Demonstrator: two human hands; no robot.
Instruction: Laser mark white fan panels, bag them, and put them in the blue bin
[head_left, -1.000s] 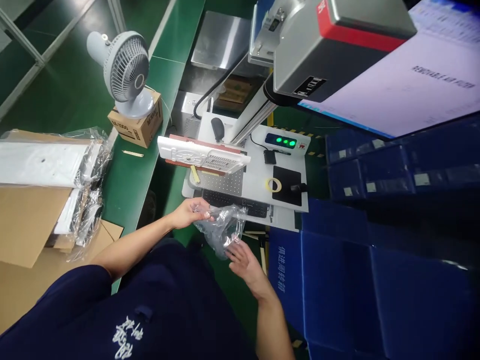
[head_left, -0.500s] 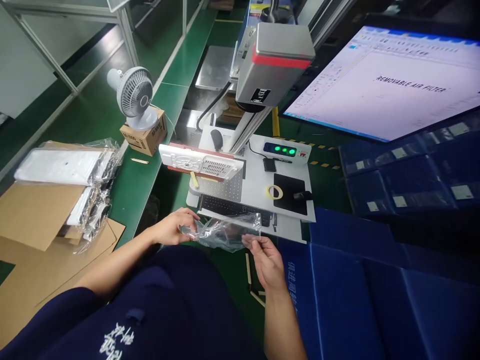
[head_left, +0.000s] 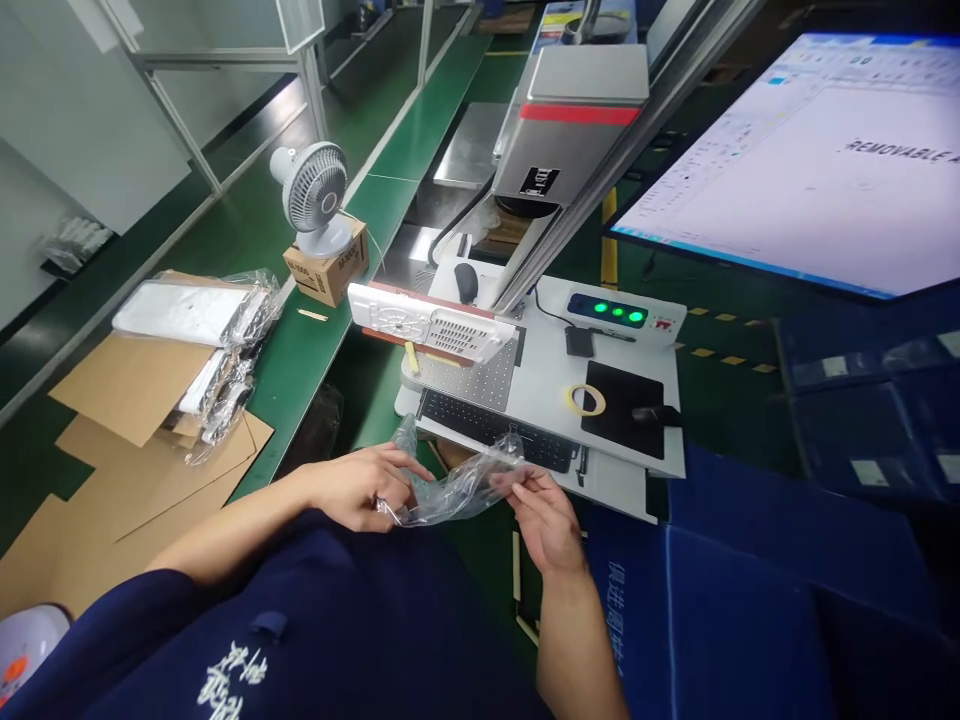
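Near the front edge of the grey surface (head_left: 547,375), just before the keyboard (head_left: 495,428): clear plastic bag (head_left: 450,485) stretched between both hands. Left hand (head_left: 360,487) grip clamped on its left end; right hand (head_left: 544,515) pinches the right end.

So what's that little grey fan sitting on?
The desk fan stands on a small cardboard box on the green bench. Printing shows on the box's side but is too small to read. The box is closed, so its contents are hidden.
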